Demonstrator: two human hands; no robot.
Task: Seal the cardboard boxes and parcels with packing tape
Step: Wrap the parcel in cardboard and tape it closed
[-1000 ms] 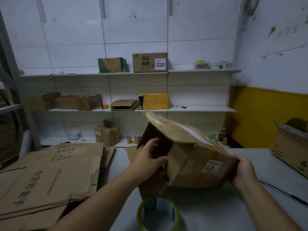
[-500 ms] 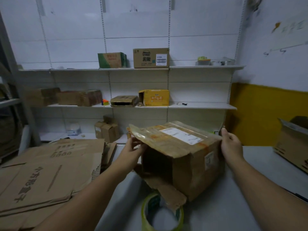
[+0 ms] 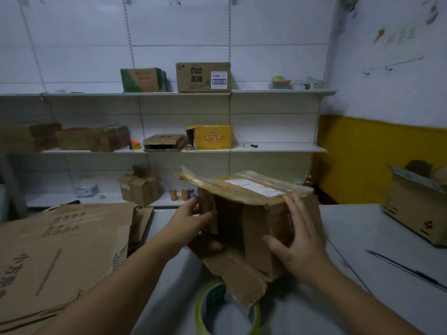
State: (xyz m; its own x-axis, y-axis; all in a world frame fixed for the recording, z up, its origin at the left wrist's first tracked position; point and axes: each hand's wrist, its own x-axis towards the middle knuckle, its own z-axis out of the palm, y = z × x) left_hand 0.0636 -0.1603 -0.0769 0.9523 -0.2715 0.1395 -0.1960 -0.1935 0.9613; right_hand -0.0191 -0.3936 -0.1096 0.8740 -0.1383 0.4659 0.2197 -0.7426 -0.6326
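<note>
Our worn cardboard box (image 3: 254, 189) lies on the table (image 3: 350, 233), its near end open and untaped. Our left hand (image 3: 191, 218) grips the left flap (image 3: 208, 213). Our right hand (image 3: 298, 240), fingers straight, presses the right flap (image 3: 256, 235). The tape roll (image 3: 205, 308) sits nearer, untouched.

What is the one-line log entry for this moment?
left hand: grips flap of box | right hand: flat against box side | tape roll: on table
</note>
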